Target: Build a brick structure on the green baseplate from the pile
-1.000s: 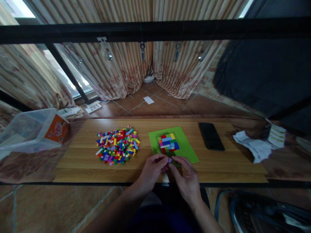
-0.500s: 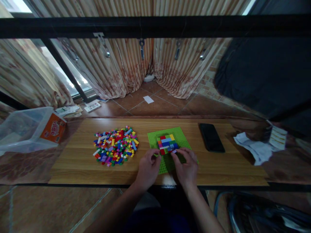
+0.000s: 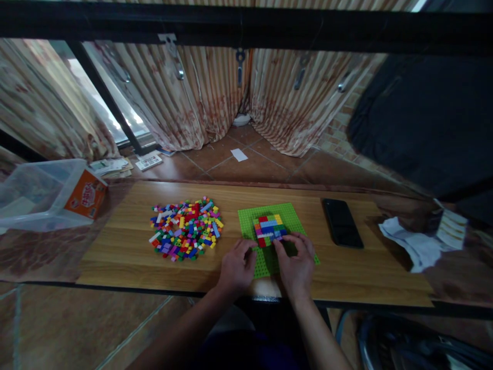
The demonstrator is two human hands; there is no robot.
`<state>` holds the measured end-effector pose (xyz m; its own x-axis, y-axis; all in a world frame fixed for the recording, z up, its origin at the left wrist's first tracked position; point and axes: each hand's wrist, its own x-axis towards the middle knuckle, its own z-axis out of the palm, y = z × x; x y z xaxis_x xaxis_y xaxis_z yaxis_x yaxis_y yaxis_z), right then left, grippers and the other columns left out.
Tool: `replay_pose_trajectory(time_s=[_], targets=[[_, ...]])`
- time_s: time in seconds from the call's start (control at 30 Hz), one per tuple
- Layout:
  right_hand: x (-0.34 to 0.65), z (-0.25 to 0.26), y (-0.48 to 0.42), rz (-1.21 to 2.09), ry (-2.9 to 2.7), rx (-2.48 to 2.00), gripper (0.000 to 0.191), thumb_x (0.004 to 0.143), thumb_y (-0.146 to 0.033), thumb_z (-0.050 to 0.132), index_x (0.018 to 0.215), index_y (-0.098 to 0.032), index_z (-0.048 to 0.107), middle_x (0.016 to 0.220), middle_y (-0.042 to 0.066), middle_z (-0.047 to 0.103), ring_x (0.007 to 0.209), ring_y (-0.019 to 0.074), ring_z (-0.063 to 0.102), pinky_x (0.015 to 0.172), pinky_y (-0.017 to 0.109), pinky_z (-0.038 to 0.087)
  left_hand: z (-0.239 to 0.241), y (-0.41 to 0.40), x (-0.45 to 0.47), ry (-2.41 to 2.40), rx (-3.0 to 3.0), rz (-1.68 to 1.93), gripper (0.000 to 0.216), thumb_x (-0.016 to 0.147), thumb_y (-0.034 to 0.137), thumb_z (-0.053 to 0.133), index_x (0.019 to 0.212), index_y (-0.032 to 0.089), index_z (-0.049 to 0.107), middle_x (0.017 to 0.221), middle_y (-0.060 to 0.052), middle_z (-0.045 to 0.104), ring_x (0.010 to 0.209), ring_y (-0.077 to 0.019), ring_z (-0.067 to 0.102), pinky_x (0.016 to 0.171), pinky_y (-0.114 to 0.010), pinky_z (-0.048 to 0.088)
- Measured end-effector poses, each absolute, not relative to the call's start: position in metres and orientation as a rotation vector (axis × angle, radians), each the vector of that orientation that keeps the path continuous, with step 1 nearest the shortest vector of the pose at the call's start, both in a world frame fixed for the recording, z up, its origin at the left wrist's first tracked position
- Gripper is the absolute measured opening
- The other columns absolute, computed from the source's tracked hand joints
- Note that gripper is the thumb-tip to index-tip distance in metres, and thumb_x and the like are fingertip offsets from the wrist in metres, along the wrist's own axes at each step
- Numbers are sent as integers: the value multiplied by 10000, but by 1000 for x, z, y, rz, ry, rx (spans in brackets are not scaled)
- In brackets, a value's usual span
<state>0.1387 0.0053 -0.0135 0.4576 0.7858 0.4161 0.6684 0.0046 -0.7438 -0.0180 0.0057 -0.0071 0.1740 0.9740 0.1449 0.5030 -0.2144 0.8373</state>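
Observation:
A green studded baseplate (image 3: 296, 222) lies on the wooden table. On it stands a flat patch of toy bricks (image 3: 268, 226) in red, yellow, blue, green and white. At the front edge of that patch, the thumb and forefinger of my right hand (image 3: 298, 262) close on a small light purple brick (image 3: 278, 238), which they partly cover. My left hand (image 3: 238, 264) is by the patch's front left corner, fingers curled and fingertips over the baseplate's left side. Whatever those fingertips hold, if anything, is too small to make out.
Left of the baseplate is a spread pile of loose bricks (image 3: 185, 228). A black phone (image 3: 342, 222) lies to the right, with crumpled white paper (image 3: 410, 241) beyond it. A clear plastic bin (image 3: 46, 190) stands at the far left. A dark rail (image 3: 246, 25) crosses above.
The view has shifted slightly. My right fingers have brought the small purple brick against the patch's front edge. My left hand stays near the front left corner.

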Motion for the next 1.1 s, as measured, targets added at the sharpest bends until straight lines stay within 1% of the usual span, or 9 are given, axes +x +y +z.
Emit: replay_pose_trajectory(time_s=[0.17,0.3,0.47,0.77,0.97,1.1], targets=[[139,-15,5,149,-1240,-1715,269,797,-436,658,893,-185,669,1054,94,608,1040,235,551,958,420,422,-9,4,-18,1385,1842,938,178,856,139,508,982,200,619,957,-59,663,802,-171,624,692,-282,491],[140,-15,4,141,-1255,-1678,257,813,-421,649,907,-183,674,1050,93,606,1031,224,558,948,404,434,-7,4,-18,1370,1867,947,175,851,129,512,970,196,621,962,-66,666,871,-189,628,736,-296,497],[140,-17,4,154,-1265,-1667,233,823,-412,641,869,-191,696,1033,86,609,1018,219,562,938,402,436,-7,3,-17,1354,1894,948,183,854,122,507,978,196,619,968,-67,664,916,-198,627,778,-309,499],[142,-15,6,203,-1266,-1634,242,823,-419,641,875,-196,719,1058,89,615,1027,217,568,942,406,440,-11,3,-17,1334,1942,956,196,870,128,494,1005,206,613,986,-63,662,927,-197,621,804,-320,498],[144,-14,5,270,-1265,-1646,285,802,-457,647,906,-201,717,1104,95,612,1059,228,565,951,423,441,-12,2,-17,1334,1957,948,191,887,146,476,1013,209,604,972,-61,658,919,-194,616,808,-320,495],[147,-12,3,313,-1246,-1629,314,842,-460,600,956,-188,708,1124,105,612,1084,224,564,965,413,437,-12,1,-17,1336,1971,940,193,885,147,473,1012,212,604,961,-59,655,906,-191,620,791,-312,496]])
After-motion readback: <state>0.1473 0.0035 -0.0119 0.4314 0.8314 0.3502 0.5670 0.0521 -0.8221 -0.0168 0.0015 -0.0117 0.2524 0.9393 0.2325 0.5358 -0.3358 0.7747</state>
